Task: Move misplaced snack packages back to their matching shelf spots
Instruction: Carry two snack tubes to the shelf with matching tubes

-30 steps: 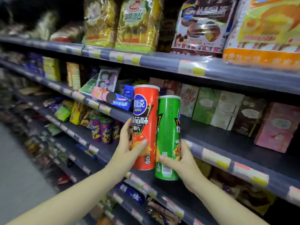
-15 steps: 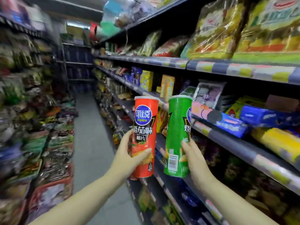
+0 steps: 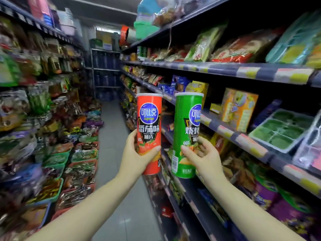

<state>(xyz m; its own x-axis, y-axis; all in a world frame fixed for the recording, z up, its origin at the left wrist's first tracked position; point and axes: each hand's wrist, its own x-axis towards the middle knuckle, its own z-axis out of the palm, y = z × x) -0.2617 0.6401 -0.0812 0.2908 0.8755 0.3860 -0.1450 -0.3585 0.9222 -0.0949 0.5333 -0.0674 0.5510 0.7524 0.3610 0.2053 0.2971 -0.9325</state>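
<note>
My left hand [image 3: 137, 153] grips a tall red chip can [image 3: 149, 122] with a blue round logo, holding it upright around its lower half. My right hand [image 3: 201, 156] grips a matching green chip can [image 3: 186, 129], also upright, just right of the red one. The two cans stand side by side with a small gap, held in front of the right-hand shelving [image 3: 225, 126] at mid-shelf height. Both lids are on.
A narrow tiled aisle [image 3: 112, 136] runs ahead between two shelf walls. The left side holds bagged snacks and baskets [image 3: 57, 159]. On the right shelves sit an orange box [image 3: 238, 108], a green tray pack [image 3: 281, 129] and snack bags [image 3: 243, 49] above.
The view has swung left from facing the shelf to looking down the aisle. Both cans stay in my hands, now held a little further apart and away from the shelf.
</note>
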